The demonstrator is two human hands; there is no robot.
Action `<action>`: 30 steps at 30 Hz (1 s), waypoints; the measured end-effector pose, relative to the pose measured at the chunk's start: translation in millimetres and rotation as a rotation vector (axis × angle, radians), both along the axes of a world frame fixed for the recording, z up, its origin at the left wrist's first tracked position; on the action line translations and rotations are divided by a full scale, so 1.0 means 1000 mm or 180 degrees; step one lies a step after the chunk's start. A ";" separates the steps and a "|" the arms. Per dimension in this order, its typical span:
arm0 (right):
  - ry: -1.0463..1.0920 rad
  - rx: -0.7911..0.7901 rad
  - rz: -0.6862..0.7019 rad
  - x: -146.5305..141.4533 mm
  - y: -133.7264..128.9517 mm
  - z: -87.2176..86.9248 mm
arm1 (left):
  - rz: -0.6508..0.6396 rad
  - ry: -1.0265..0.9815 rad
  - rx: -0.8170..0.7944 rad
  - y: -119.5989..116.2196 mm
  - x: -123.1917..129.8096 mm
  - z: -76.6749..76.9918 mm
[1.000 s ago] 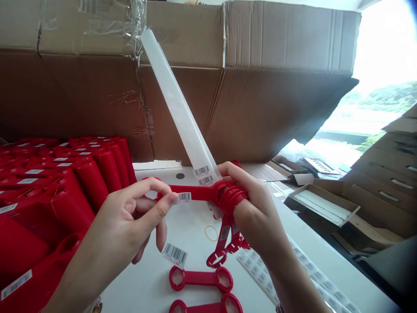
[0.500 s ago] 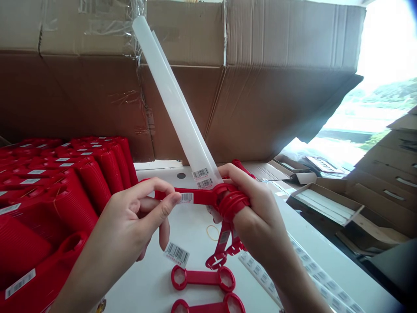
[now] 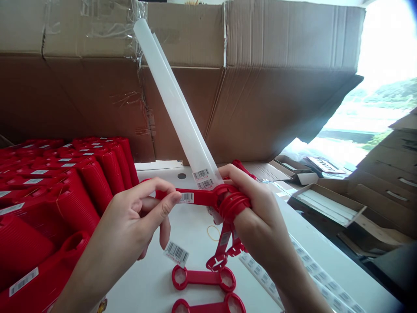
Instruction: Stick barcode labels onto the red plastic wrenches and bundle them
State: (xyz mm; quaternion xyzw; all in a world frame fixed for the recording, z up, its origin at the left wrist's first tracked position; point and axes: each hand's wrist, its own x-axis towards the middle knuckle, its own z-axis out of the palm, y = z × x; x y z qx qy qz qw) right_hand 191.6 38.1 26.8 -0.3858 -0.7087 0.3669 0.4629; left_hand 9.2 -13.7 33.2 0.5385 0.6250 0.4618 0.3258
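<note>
My left hand (image 3: 137, 213) pinches a red plastic double-ring wrench (image 3: 198, 197) by its end, between thumb and fingers. A barcode sticker (image 3: 186, 198) sits on the wrench's bar, close to my thumb. My right hand (image 3: 252, 221) holds a bunch of red ring ends (image 3: 233, 202) looped over its fingers, with more red wrenches (image 3: 224, 248) hanging below. Two translucent white plastic tubes (image 3: 174, 100) rise behind my right hand, with barcode labels near their base. A loose barcode label (image 3: 176, 254) and a rubber band (image 3: 213, 233) lie on the white table (image 3: 146, 278).
Stacked red ribbed plastic pieces (image 3: 94, 187) fill the left. Two red wrenches (image 3: 203, 278) lie on the table, beside a strip of barcode labels (image 3: 260, 274). A large cardboard box (image 3: 276, 108) stands behind; cardboard trays (image 3: 325, 204) sit right.
The whole view has shifted slightly, and the white tubes lean a little further left. Both hands keep the same hold on the red wrenches.
</note>
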 end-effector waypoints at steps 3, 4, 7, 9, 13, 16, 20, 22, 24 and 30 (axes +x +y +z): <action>0.0024 0.0042 0.0014 0.000 0.000 -0.001 | -0.0012 -0.0013 0.0020 -0.002 0.001 0.000; 0.0022 0.0053 0.0010 0.000 0.000 -0.001 | -0.0021 -0.0010 0.0018 -0.001 0.001 0.000; 0.0010 0.0043 0.0002 0.000 -0.001 -0.001 | -0.0153 0.0022 -0.0039 0.001 -0.004 -0.002; -0.0003 0.0035 -0.0008 0.000 -0.001 0.000 | -0.0284 0.0053 -0.0106 0.003 -0.007 -0.003; -0.0055 0.0090 0.0011 0.000 -0.003 0.000 | -0.0366 0.0094 -0.0185 0.003 -0.009 0.000; -0.0093 0.0251 0.0005 -0.001 -0.002 -0.004 | -0.0278 0.0153 -0.0234 0.004 -0.006 -0.001; -0.0135 0.0367 -0.0116 -0.003 0.002 -0.009 | 0.0268 0.0610 -0.0040 0.015 -0.005 -0.010; -0.0074 0.0277 -0.0221 -0.004 0.006 -0.009 | 0.0684 0.1113 0.0173 0.021 -0.008 -0.014; 0.0027 0.0178 -0.0319 -0.004 0.010 -0.008 | 0.1041 0.1500 0.0364 0.021 -0.012 -0.015; 0.0179 0.0055 -0.0448 -0.001 0.016 -0.008 | 0.1543 0.1581 0.0803 0.009 -0.018 -0.014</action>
